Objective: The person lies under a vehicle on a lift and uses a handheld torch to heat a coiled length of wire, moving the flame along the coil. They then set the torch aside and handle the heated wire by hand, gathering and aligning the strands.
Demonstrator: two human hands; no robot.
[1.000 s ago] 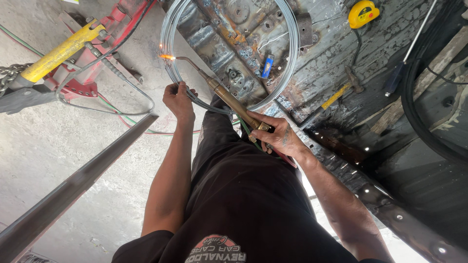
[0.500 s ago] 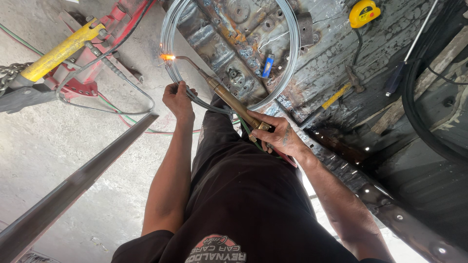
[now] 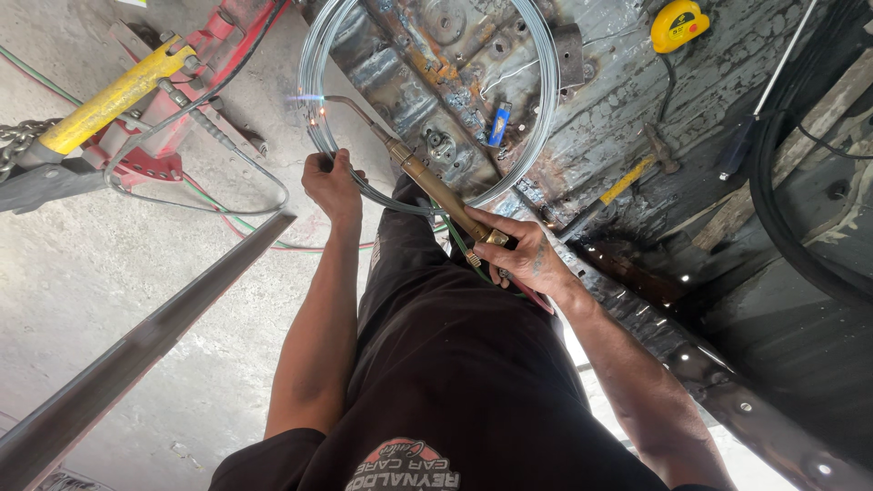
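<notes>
Hands at work — the right hand (image 3: 526, 259) grips a brass torch (image 3: 427, 182), its long axis running up-left to a small flame (image 3: 309, 98); the left hand (image 3: 332, 186), nearer the flame, clenches a wire coil (image 3: 546, 109) lying on rusted steel (image 3: 600, 118). Fingertips and hoses are hidden.

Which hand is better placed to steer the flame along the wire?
Probably the right hand: it grips the brass torch, whose flame meets the wire coil. The left hand holds the coil.
</notes>
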